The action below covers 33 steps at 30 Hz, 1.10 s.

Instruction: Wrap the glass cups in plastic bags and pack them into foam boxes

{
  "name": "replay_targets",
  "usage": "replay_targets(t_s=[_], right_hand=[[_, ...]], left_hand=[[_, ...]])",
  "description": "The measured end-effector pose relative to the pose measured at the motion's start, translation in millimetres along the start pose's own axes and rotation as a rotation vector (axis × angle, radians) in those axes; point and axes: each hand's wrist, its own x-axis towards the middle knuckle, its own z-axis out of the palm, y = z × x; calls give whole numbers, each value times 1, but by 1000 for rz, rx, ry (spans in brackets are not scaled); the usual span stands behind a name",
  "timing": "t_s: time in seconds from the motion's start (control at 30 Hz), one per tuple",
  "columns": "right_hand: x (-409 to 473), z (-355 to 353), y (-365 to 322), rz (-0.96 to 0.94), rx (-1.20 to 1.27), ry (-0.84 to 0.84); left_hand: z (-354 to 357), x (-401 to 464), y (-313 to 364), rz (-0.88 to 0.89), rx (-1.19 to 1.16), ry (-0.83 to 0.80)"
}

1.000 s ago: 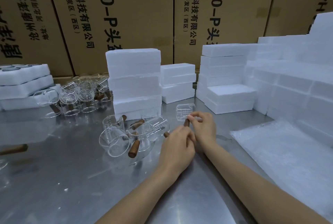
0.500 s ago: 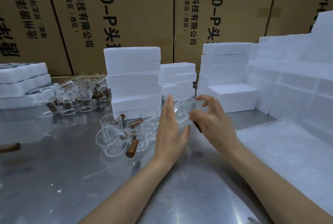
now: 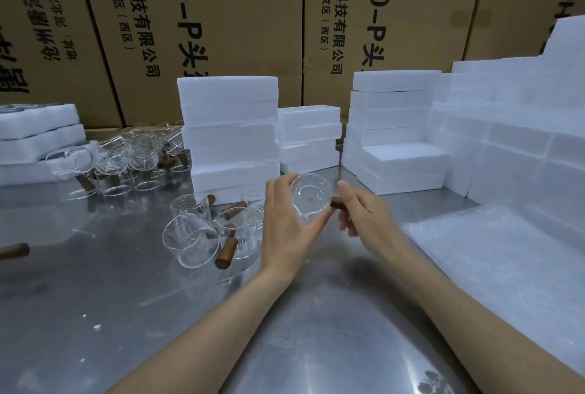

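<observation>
Got my left hand (image 3: pixel 286 229) wrapped around a glass cup (image 3: pixel 309 200), fingers over the top and thumb curled under it, holding it up off the tabletop (image 3: pixel 95 314) with the mouth tipped toward me. My right hand (image 3: pixel 367 219) is pinching the cup's little wooden handle (image 3: pixel 336 204) on the right side, fingers curled around it. So both hands are on the same cup, roughly over the middle of the tabletop.

Just left of my left hand there's a small bunch of loose cups (image 3: pixel 202 232) lying on the steel, a couple on their sides with the brown handles sticking out. Right behind those sits a tall stack of foam boxes (image 3: pixel 229 134), a shorter stack (image 3: pixel 310 137) beside it toward the back edge, and another stack (image 3: pixel 395 127) further right. More cups (image 3: pixel 126 162) crowd the back left corner next to some foam trays (image 3: pixel 34 137). Along the right edge lies a sheet of clear plastic bags (image 3: pixel 493 254), with a big wall of foam (image 3: pixel 522 127) behind it. Cardboard cartons (image 3: pixel 221 13) line the back.
</observation>
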Motion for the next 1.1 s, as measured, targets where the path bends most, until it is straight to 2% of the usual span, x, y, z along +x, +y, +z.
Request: replay_targets(t_s=[0.1,0.23,0.3,0.53,0.67,0.83,0.9,1.1], right_hand=[[5,-2,4,57,71,26],[8,-5,8,114,139,106],[7,-4,8,114,147,117],[5,1,7,41,64,132],[4,0,4,25,49,130],[-1,7,-1,6,40,93],[-1,8,-2,16,39,90],[2,-3,-3,164,78,166]], left_hand=[[1,-2,2,41,-13,-23],[1,-5,8,-32,-153,-187],[0,-6,10,-87,-218,-214],[1,-2,11,-232,-381,-166],[3,-2,13,-377,-473,-167],[-1,4,18,-653,-585,-36],[-2,6,16,-705,-615,-17],[-6,13,13,-743,-775,-178]])
